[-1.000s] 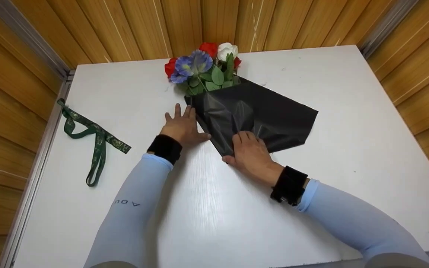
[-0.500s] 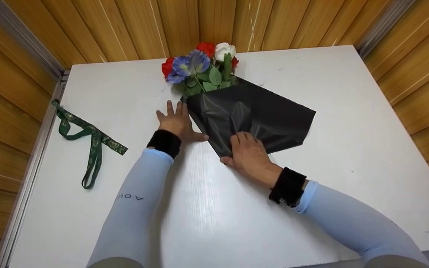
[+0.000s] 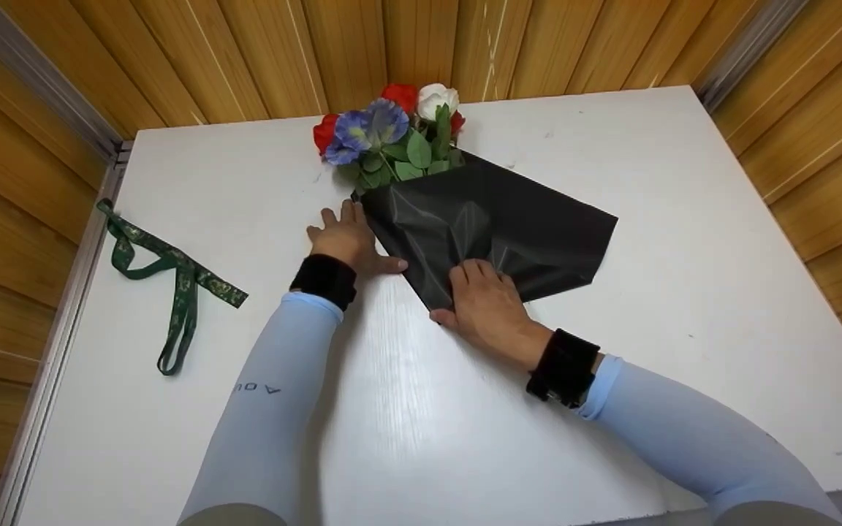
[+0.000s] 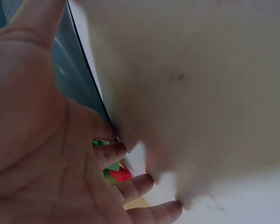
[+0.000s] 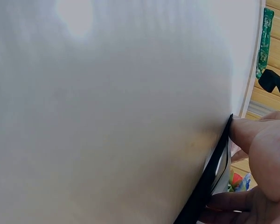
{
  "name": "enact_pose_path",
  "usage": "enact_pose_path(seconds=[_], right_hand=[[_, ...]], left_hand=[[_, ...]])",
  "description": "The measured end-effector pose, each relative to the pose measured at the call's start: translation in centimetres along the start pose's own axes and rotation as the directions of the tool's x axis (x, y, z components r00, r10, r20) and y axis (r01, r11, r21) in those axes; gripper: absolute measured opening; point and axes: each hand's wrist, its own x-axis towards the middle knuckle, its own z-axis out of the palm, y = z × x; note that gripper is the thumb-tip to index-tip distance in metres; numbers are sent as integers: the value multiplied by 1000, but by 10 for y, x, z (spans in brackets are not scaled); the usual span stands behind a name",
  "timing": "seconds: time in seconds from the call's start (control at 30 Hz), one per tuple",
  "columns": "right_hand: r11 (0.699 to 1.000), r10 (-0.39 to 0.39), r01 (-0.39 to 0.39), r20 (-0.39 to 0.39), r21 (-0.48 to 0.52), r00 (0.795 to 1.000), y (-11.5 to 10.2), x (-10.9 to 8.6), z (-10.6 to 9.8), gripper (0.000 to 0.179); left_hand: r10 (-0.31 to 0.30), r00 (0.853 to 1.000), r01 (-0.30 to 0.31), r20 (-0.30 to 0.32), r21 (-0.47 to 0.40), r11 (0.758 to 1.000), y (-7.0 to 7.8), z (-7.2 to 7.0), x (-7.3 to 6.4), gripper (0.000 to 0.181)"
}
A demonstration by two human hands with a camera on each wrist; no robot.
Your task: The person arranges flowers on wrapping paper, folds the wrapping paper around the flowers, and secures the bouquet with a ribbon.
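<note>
A bouquet of artificial flowers (image 3: 379,126), red, blue and white with green leaves, lies at the back of the table. Black wrapping paper (image 3: 552,219) covers its stems, folded over from the left and spreading to the right. My left hand (image 3: 351,245) rests on the table along the paper's left edge, fingers spread and thumb touching that edge; its palm (image 4: 32,126) shows in the left wrist view. Near the lower point of the paper, my right hand (image 3: 490,307) grips the gathered folds with bent fingers, thumb (image 5: 245,133) at the bottom edge. The stems are hidden.
A looped green patterned ribbon (image 3: 183,270) lies to the left on the white table (image 3: 684,409). Wood-panelled walls (image 3: 421,44) stand behind the table and at both sides, with metal rails in the corners.
The left hand's spread fingers have drawn slightly closer together. The right hand keeps its hold on the paper. Everything in the head view has shifted slightly left.
</note>
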Motion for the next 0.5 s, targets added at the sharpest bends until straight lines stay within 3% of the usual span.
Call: enact_pose_path(seconds=[0.27,0.5], right_hand=[[1000,6,-6,25,9,1000,-1,0,1,63],[1000,14,-15,5,15,1000,1,1,1,64]], left_hand=[[-62,987,55,-146,-53,997,-9,5,14,116],[-97,977,100,-188,10,995,-17,8,25,99]])
